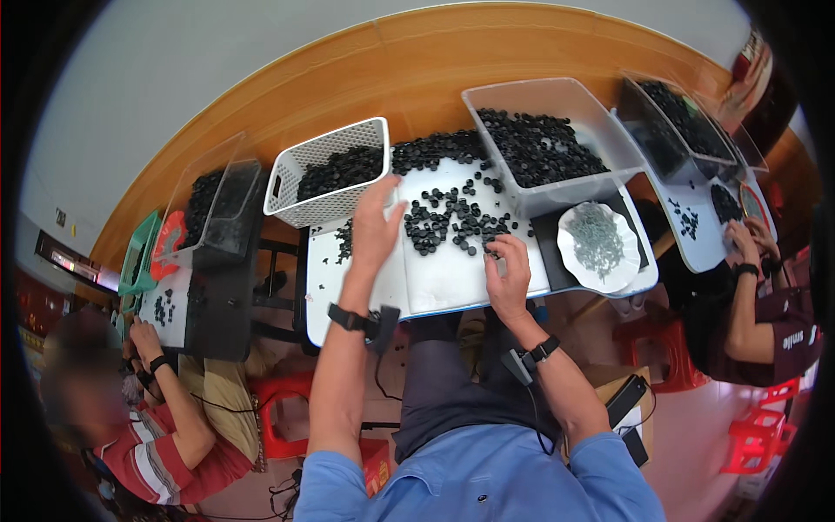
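Small black round caps (pixel 444 217) lie loose on a white board (pixel 435 283) in front of me. My left hand (pixel 376 226) is over the board's left side, by the right corner of a white perforated basket (pixel 326 202) of black parts. Its fingers are stretched and the thumb stands apart; I see nothing held. My right hand (pixel 511 277) is at the right edge of the loose caps, thumb and fingertips bent together around a small black cap, partly hidden. To its right, a white scalloped plate (pixel 570 252) holds a heap of small grey-green pieces.
A clear plastic bin (pixel 557 193) of black parts stands behind the plate. More black parts are heaped along the table's back. Co-workers sit at tables on both sides, with bins (pixel 687 161) and red stools (pixel 283 413) nearby. Cables hang from my wrist devices.
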Tool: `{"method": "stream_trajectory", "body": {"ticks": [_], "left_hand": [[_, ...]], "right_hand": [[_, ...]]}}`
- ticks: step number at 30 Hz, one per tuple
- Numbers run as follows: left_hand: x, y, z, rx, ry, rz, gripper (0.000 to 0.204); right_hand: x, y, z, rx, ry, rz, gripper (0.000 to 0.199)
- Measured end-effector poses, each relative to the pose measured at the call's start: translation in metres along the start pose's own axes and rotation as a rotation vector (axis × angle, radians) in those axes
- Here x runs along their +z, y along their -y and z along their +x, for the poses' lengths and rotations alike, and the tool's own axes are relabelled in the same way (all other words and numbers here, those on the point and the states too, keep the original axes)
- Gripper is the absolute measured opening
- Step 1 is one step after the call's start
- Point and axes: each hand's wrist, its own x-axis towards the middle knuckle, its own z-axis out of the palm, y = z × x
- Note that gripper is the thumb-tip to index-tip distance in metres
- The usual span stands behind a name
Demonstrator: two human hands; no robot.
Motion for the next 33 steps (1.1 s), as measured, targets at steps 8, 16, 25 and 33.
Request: {"method": "stream_trajectory", "body": {"ticks": [8,16,25,33], "left_hand": [[0.095,-0.041,-0.074,0.164,0.137,0.191,0.027],[0.102,-0.029,-0.067,0.112,0.127,0.346,0.021],[0.116,-0.041,-0.052,0.087,0.230,0.386,0.023],[0.113,-0.046,-0.048,0.033,0.373,0.417,0.012]], "right_hand": [[-0.007,-0.001,0.002,0.129,-0.054,0.036,0.026],[-0.003,-0.004,0.001,0.143,-0.078,0.075,0.025],[-0.004,-0.004,0.001,0.157,-0.112,0.120,0.023],[-0.005,-0.006,0.000,0.159,-0.107,0.110,0.022]]}}
